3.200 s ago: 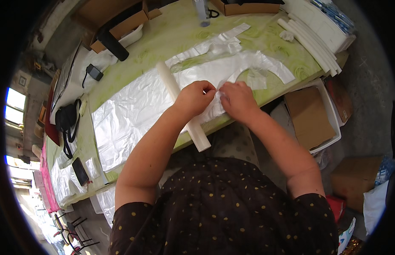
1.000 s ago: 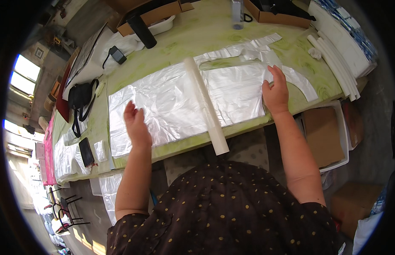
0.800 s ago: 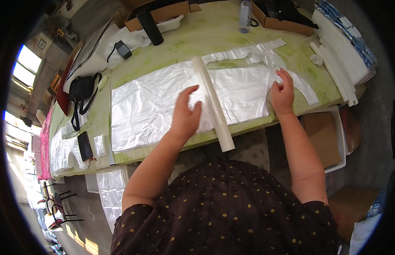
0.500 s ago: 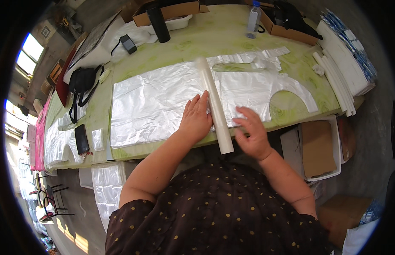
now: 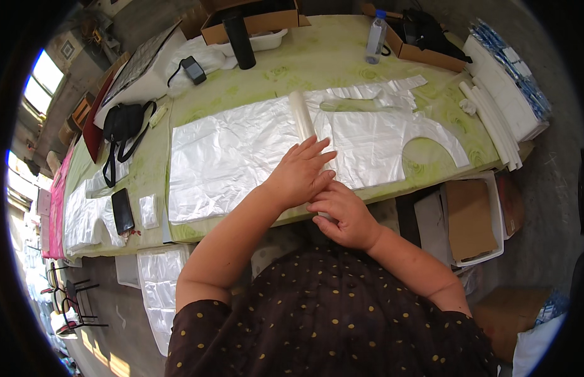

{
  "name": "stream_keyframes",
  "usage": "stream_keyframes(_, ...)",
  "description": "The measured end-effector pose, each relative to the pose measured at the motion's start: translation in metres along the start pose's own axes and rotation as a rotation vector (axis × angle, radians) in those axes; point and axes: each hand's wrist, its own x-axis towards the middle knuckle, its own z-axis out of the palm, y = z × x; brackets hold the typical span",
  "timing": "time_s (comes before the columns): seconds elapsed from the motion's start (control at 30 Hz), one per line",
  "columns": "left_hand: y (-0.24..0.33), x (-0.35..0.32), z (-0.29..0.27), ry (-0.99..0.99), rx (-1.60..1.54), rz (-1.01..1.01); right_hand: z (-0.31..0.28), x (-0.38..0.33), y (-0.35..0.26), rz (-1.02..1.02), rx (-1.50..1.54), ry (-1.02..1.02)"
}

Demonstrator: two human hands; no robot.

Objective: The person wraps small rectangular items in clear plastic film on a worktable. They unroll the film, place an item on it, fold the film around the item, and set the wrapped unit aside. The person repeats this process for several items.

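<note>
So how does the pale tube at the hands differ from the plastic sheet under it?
The tube is narrow and rounded; the sheet is wide, flat and creased. The tube is straight; the sheet has a curved cut-out. The tube lies on top, partly hidden by the left hand; the sheet is spread beneath. Both look pale.

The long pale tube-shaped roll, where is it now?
In the head view, the long pale tube-shaped roll lies near the middle, across the shiny whitish plastic sheet, its near part mostly hidden by the left hand and right hand.
</note>
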Motion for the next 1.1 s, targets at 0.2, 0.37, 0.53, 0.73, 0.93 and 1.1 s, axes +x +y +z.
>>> stream_keyframes(0.2,-0.032,-0.014,-0.022,0.156,-0.062,-0.193,-0.009,-0.012,0.002,0.078,-0.221,0.172)
stream_keyframes(0.37,-0.028,-0.050,-0.018,-0.011,0.025,-0.230,-0.005,0.003,0.026,0.151,-0.419,0.113)
stream_keyframes(0.53,-0.035,-0.066,-0.021,0.058,-0.086,-0.281,0.022,0.049,0.069,0.225,-0.629,-0.110)
stream_keyframes(0.73,-0.035,-0.065,-0.024,0.040,-0.082,-0.271,0.041,0.123,0.106,0.378,-0.692,-0.224)
stream_keyframes(0.93,-0.031,-0.063,-0.029,0.007,-0.082,-0.318,-0.006,0.151,0.172,0.698,-0.828,-0.167)
stream_keyframes(1.1,-0.029,-0.062,-0.029,0.022,-0.091,-0.324,-0.112,0.125,0.194,1.090,-0.681,0.041)
